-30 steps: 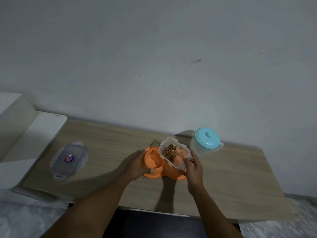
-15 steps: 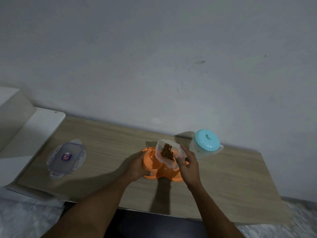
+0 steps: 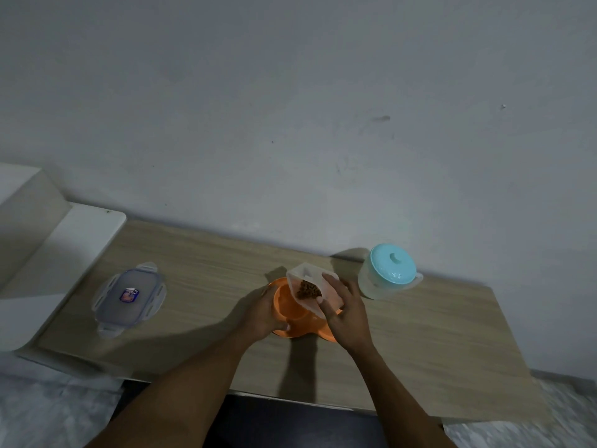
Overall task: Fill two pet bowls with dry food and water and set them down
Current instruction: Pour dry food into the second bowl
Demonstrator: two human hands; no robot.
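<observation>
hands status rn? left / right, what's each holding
Left hand: closed on the rim of the orange bowl, steadying it.
Right hand: holding the clear tub of kibble, tipped over the bowl.

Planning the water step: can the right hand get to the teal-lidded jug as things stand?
Probably not yet. The right hand is holding the tilted food container over the orange double bowl. The jug stands just beyond it on the table with nothing between, so once freed the way looks open.
</observation>
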